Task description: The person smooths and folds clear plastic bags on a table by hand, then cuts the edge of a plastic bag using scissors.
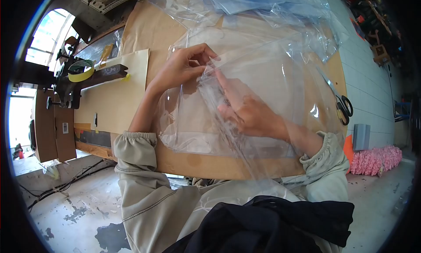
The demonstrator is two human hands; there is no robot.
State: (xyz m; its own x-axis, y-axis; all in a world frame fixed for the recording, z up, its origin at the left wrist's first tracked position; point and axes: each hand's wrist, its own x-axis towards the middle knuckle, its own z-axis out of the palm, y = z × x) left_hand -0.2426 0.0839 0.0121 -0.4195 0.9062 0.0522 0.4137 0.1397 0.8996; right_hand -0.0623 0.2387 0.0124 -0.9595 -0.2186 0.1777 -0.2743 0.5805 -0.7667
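Observation:
A large clear plastic sheet [263, 69] lies partly raised over the brown table in the head view, creased and shiny. My left hand [186, 67] is at its upper left, fingers curled, pinching the sheet's edge between thumb and fingertips. Seen through a layer of the film, my right hand [254, 115] stretches its index finger up to that same edge, its other fingers bent around a gathered fold. The fold hangs down from the hands toward my lap. Whether the sheet is a single layer or a bag, I cannot tell.
More bluish clear film [250, 5] is heaped at the back of the table [197, 165]. Scissors with black handles [344, 108] lie at the right edge. On the left, a roll of yellow tape [81, 71] sits on a dark metal arm [103, 75]. A pink fluffy bundle [377, 161] lies right.

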